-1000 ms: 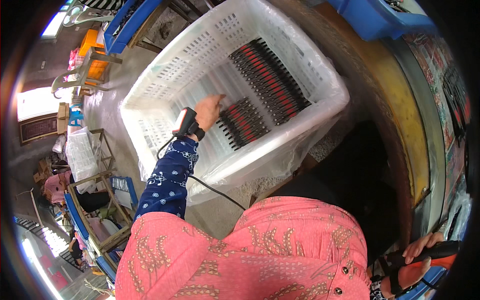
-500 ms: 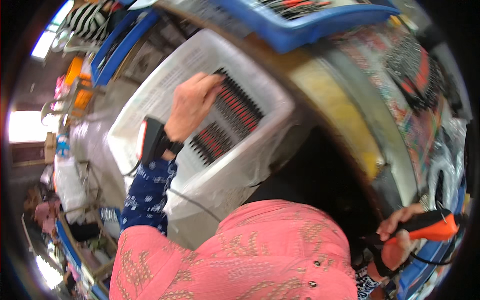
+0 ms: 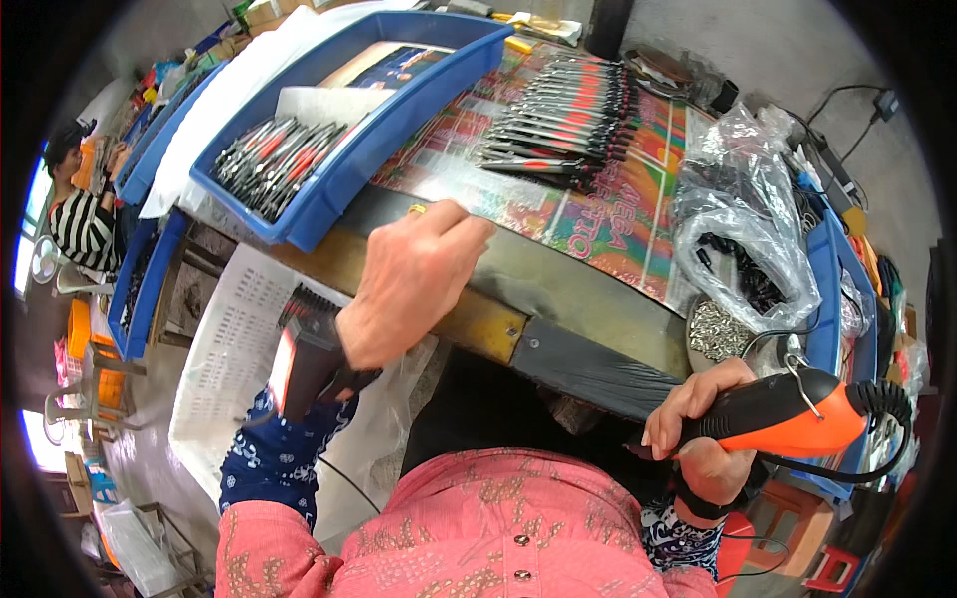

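My left hand (image 3: 414,284) hovers over the table's near edge with its fingers curled in; its back hides whatever they may hold. A dark device with a cable is strapped to that wrist. My right hand (image 3: 703,429) grips a black and orange electric screwdriver (image 3: 797,414) with a coiled cord, at the table's right front. On the patterned table sheet lies a row of slim, pen-like black, silver and red pieces (image 3: 563,115). More such pieces (image 3: 274,164) fill part of a blue tray (image 3: 324,219). A white lined bin (image 3: 224,349) stands below, left, mostly behind my left arm.
At the table's right are a clear bag of black parts (image 3: 743,264) and a heap of small silver metal pieces (image 3: 720,332). Another blue tray (image 3: 865,299) is beyond them. Far left, a person in striped clothing (image 3: 85,227) sits near more blue trays.
My left hand has left the white bin and come over the table edge. My right hand has raised the electric screwdriver in view, and the view has turned toward the table.
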{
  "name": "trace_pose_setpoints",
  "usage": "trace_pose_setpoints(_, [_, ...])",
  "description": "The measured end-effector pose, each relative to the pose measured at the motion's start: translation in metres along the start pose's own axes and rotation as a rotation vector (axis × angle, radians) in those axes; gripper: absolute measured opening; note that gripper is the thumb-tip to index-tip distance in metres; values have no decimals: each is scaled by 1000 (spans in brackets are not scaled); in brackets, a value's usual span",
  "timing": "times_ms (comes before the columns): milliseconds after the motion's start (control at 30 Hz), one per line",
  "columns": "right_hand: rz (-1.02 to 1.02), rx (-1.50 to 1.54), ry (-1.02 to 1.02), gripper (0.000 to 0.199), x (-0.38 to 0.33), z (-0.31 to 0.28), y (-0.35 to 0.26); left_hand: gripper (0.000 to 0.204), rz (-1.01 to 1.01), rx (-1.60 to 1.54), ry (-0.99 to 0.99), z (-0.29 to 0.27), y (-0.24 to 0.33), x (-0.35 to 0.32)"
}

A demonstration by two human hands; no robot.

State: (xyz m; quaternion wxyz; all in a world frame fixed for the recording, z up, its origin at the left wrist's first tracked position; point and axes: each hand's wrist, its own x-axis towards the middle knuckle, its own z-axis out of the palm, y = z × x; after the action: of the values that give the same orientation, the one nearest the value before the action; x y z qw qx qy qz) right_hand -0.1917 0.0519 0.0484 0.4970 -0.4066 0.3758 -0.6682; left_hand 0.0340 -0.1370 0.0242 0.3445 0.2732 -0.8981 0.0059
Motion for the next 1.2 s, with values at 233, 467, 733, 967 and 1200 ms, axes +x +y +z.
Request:
trace_pose_setpoints(233, [-60,-1,-42,43,-3,-10,-11,8,-6,29,41,49,-13,65])
trace_pose_setpoints(467, [-72,8,-83,41,2,-20,-11,13,13,97,29,82,-15,91])
trace_pose_setpoints(733, [-54,0,-63,41,-1,-25,-12,18,30,156,24,92,-14,91])
trace_pose_setpoints(967, [-90,-27,-92,41,-2,-23,-17,20,84,251,60,91,-16,89])
trace_pose_setpoints(1200, [-233,-50,-71,45,0,-12,-25,20,-13,7,165,70,-3,84])
